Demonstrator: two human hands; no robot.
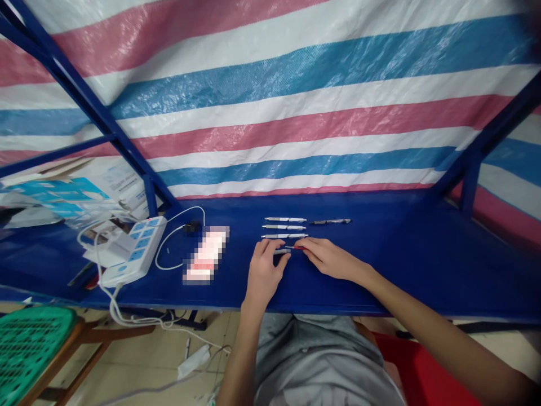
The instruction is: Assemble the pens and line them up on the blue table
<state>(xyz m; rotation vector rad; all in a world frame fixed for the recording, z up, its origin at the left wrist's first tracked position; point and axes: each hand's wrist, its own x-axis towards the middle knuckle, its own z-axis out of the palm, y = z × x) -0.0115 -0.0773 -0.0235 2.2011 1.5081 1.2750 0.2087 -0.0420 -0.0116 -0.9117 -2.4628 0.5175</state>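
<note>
Left hand (pixel 264 270) pinching grey pen barrel (pixel 281 251); right hand (pixel 327 259) pinching red-tipped refill (pixel 298 247); three pens (pixel 285 227) lie just beyond on blue counter (pixel 380 265).

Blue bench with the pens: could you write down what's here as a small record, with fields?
Left hand: grips a grey pen barrel
Right hand: touches a red-marked pen piece
Lined up beyond the hands: three silver pens, a dark pen
Surface: blue metal bench
Also on it: white power strip
Backdrop: striped tarpaulin
</note>
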